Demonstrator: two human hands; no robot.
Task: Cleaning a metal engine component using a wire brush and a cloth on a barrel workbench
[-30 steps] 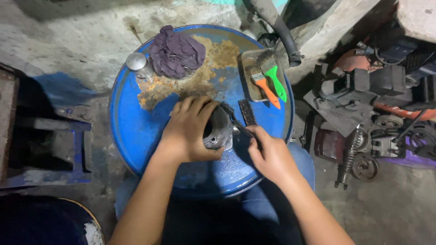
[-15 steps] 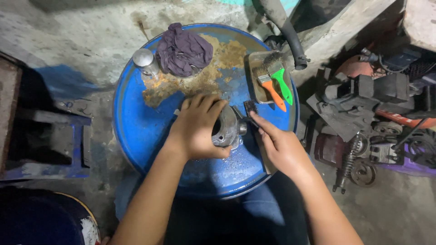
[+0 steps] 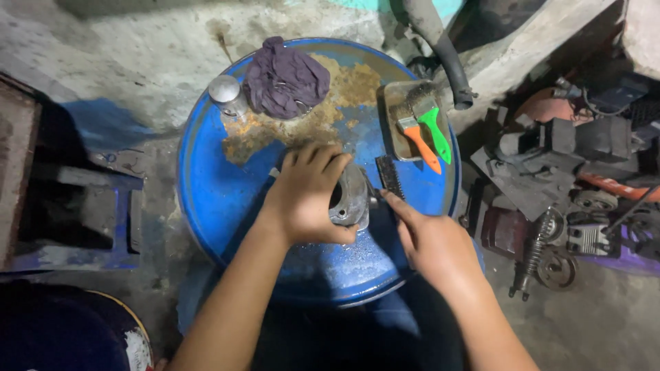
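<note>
A grey metal cylinder part (image 3: 349, 198) with an open bore lies on top of a blue drum (image 3: 213, 199). My left hand (image 3: 308, 194) is clamped over it from the left, fingers spread across its top. My right hand (image 3: 430, 240) grips the handle of a dark wire brush (image 3: 390, 176), whose bristle head sits against the right side of the cylinder part. The brush handle is hidden inside my fist.
On the drum's far side lie a purple rag (image 3: 285, 79), a small capped jar (image 3: 227, 95) and a tray (image 3: 395, 130) holding orange-handled (image 3: 419, 141) and green-handled (image 3: 434, 129) paintbrushes. Engine parts (image 3: 557, 206) crowd the floor at right. A blue stool (image 3: 82, 206) stands left.
Both hands and the cylinder part stay on the drum. My right hand has shifted slightly, bringing the brush head up along the part's right side.
</note>
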